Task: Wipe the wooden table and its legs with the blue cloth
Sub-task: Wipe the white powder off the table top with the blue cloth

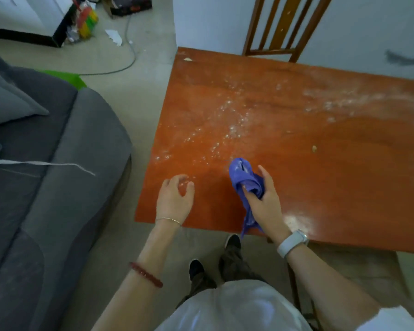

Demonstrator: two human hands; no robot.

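On the wooden table [296,130], right hand [264,201] grip bunched around blue cloth [245,177], left hand [175,199] loosely spread, perhaps touching

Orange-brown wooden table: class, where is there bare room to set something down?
On the orange-brown wooden table, the patch right of the right hand holding the crumpled blue cloth is bare. White powder covers the middle and far right; the left hand occupies the near-left corner.
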